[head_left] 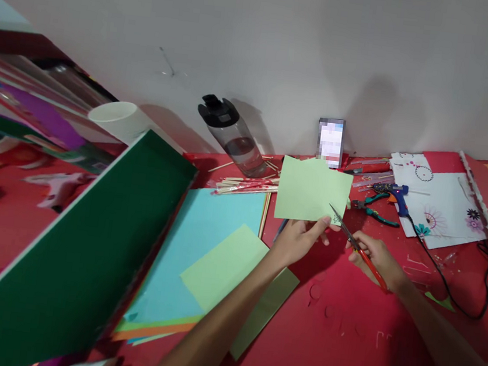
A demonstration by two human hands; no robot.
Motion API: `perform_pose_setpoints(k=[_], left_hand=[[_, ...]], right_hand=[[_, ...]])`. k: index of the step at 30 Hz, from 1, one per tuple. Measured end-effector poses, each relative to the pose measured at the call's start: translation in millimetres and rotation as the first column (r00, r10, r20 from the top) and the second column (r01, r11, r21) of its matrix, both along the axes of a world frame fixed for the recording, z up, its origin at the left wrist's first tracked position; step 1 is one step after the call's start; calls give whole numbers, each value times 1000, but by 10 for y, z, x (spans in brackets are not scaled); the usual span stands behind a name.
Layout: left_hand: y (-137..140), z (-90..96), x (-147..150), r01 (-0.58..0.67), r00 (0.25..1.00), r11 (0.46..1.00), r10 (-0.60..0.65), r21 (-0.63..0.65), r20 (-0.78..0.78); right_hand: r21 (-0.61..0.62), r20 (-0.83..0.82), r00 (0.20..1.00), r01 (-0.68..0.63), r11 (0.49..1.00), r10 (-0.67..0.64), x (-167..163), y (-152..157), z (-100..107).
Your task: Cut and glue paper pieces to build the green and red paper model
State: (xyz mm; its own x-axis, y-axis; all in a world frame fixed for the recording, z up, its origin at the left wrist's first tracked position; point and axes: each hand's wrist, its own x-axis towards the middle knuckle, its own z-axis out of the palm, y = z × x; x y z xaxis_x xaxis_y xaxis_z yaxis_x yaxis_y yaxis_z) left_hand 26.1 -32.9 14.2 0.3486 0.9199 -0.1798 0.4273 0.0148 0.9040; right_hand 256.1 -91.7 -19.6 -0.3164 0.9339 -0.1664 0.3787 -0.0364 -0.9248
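Note:
A light green sheet of paper [309, 190] is held up above the red tabletop by my left hand [298, 241], thumb on its front near the lower edge. A small dark drawn shape sits in the sheet's lower right corner. My right hand [372, 257] grips a pair of scissors [365, 255] with red handles. Their blades point up and left, over that corner beside the drawing. Whether the blades are cutting into the paper I cannot tell. Beneath my left forearm lie another light green sheet [225, 266] and a folded-looking green piece [264, 314].
A green board [88, 236] leans across the left. Behind stand a water bottle [235, 138], a white cup [119, 119] and a lit phone [330, 141]. Wooden sticks [243, 186], pliers [377, 213] and a blue glue gun [395, 193] with its cord lie near the wall. Blue paper [205, 214] lies left.

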Motion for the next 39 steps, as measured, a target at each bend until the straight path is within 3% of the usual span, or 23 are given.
perform_pose_setpoints(k=[19, 23, 28, 31, 34, 36, 39], left_hand=[[8, -115, -4, 3, 1000, 997, -2, -72, 3], [-9, -201, 56, 98, 991, 986, -84, -134, 108], [44, -156, -22, 230, 967, 969, -238, 93, 87], [132, -125, -152, 213, 970, 969, -225, 128, 90], [230, -135, -277, 57, 954, 998, -64, 33, 294], [285, -150, -340, -24, 873, 996, 63, -86, 483], [334, -187, -406, 32, 756, 979, 106, -199, 646]], right_hand=[[-16, -42, 999, 13, 1000, -14, -22, 10, 1], [-38, -133, 991, 26, 999, -31, -13, -7, -43], [-64, -191, 981, 5, 998, -17, 51, 2, -48], [-92, -212, 977, -1, 996, -19, 80, 16, -8], [-100, -223, 975, 0, 995, -22, 79, 27, 18], [-121, -248, 968, 2, 993, -32, 63, 30, 8], [-157, -285, 957, 16, 987, -61, 39, 24, -53]])
